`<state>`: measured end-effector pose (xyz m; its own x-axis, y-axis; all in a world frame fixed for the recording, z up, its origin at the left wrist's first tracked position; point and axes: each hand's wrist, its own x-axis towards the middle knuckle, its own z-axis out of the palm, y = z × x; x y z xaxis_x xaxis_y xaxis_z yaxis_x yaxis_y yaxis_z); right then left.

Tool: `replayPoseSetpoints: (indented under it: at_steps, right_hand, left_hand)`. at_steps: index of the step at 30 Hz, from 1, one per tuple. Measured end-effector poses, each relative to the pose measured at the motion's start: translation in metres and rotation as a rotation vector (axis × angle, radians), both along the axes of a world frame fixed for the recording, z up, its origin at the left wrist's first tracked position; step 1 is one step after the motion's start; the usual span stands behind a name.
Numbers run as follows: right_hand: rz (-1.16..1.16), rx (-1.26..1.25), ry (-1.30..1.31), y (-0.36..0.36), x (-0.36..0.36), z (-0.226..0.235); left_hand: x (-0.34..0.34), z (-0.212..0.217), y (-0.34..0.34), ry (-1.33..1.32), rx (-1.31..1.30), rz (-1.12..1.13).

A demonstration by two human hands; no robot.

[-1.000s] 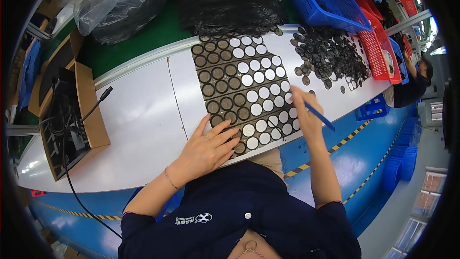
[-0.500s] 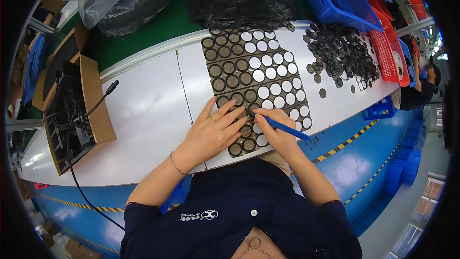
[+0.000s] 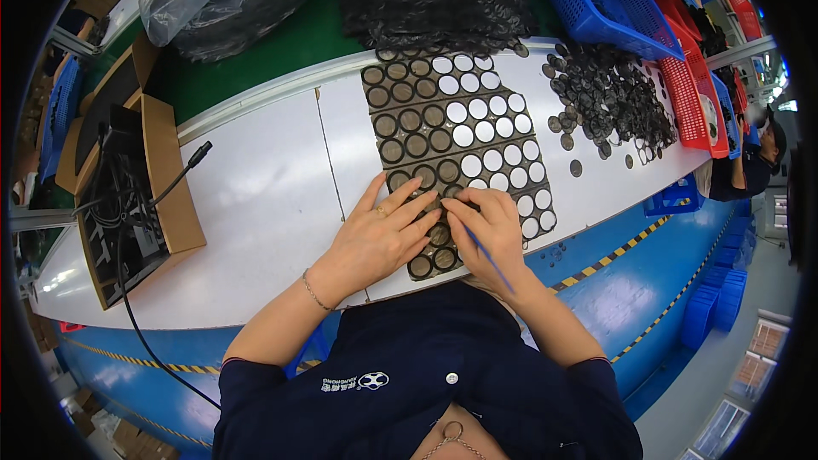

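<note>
A dark, see-through sheet (image 3: 423, 106) with rows of black-ringed circles lies on the white table before me. Its right-hand circles show white; those on the left are brownish grey. My left hand (image 3: 379, 234) rests flat on its lower left part with fingers spread. Close beside those fingertips, my right hand (image 3: 492, 234) grips a slim blue hand tool (image 3: 492, 262) that slants back under the palm. The tool's tip is hidden by the fingers, and its exact kind does not show. Fingertips of both hands meet near one circle.
Loose dark discs (image 3: 609, 94) are heaped at the right. Behind them stand blue (image 3: 605, 4) and red baskets (image 3: 686, 85). Stacked dark sheets (image 3: 434, 0) and a clear plastic bag (image 3: 221, 0) lie beyond the table rail. At left is a cardboard box (image 3: 170, 179) with cables. A co-worker (image 3: 750, 162) is far right.
The blue tool has swung from pointing out to the right to lying back along my right palm. My right fingers have shifted slightly over the sheet; my left hand stays in place.
</note>
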<state>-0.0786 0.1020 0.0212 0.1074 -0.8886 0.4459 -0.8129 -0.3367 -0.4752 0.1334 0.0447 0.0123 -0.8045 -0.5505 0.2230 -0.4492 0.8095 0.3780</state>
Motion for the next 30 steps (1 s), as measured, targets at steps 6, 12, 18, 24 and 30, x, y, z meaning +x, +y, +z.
replayPoseSetpoints:
  at_steps: [6, 12, 18, 24, 30]
  right_hand:
    - [-0.428, -0.326, 0.386, -0.053, -0.113, -0.002]
    - [-0.252, 0.485, -0.76, -0.03, -0.047, 0.0]
    - [-0.147, 0.529, -0.681, -0.032, -0.006, -0.009]
    - [-0.169, 0.563, -0.648, -0.033, -0.006, -0.005]
    - [-0.024, -0.001, 0.026, -0.035, 0.006, -0.004]
  left_hand:
    - [0.002, 0.003, 0.002, -0.024, 0.005, -0.02]
    - [-0.006, 0.012, -0.024, -0.036, -0.053, 0.07]
    - [-0.011, -0.012, -0.041, -0.058, -0.096, 0.19]
    - [-0.01, -0.012, -0.041, -0.031, -0.08, 0.189]
    - [-0.011, -0.012, -0.041, -0.046, -0.067, 0.194]
